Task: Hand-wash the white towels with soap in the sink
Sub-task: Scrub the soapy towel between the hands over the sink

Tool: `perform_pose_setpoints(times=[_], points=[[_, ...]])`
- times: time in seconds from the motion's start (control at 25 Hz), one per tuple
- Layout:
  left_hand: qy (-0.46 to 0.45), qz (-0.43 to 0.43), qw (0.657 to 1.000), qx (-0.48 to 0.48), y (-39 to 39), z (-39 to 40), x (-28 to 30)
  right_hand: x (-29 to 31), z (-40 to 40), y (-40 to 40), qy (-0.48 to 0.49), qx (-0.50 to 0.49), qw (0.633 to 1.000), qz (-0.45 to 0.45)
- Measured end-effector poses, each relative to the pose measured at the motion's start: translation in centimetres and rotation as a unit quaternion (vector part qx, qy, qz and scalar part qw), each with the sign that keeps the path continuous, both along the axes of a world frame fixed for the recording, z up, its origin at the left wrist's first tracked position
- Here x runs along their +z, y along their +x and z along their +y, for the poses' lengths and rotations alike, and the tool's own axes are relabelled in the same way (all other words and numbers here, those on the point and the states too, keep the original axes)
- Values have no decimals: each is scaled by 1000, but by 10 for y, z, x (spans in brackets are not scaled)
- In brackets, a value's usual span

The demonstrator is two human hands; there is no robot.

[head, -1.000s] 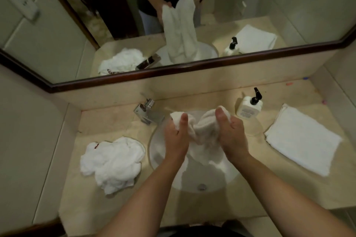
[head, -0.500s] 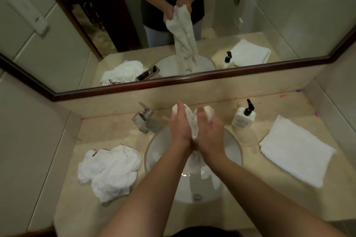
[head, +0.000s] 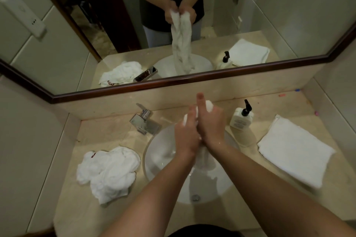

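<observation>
Beige bathroom surface (head: 107, 131): over the sink (head: 159, 152), left hand (head: 185, 138) and right hand (head: 212, 127), spread apart a second ago, now clamp the towel (head: 209, 106) together, scrubbing.

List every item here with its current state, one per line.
Held towel: bunched, gripped by both hands over the sink.
Left hand: gripping the towel.
Right hand: gripping the towel.
Crumpled towel: heaped on the counter.
Folded towel: flat.
Soap bottle: upright.
Sink: drain open.
</observation>
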State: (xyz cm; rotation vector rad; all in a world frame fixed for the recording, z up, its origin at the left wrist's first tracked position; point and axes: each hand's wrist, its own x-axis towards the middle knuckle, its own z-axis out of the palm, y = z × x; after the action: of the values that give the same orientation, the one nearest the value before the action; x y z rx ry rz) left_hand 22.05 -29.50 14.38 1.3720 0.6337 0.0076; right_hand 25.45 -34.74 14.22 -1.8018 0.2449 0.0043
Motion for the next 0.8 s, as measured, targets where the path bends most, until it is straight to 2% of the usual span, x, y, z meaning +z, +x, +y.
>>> perform_pose_setpoints(times=[0.2,0.36,0.52,0.64,0.8], points=[[-66,57,992,94,12,14,2,-7,10,-25,18,71,997,16],[-2,42,997,58,12,4,3,-7,4,1,40,-15,999,19],[-19,64,995,80,19,7,4,-12,8,-11,15,41,999,10],[-6,56,998,36,13,-4,0,-13,-1,6,-3,-22,999,32],[-32,91,992,84,16,6,-2,-13,6,-15,-11,57,998,34]])
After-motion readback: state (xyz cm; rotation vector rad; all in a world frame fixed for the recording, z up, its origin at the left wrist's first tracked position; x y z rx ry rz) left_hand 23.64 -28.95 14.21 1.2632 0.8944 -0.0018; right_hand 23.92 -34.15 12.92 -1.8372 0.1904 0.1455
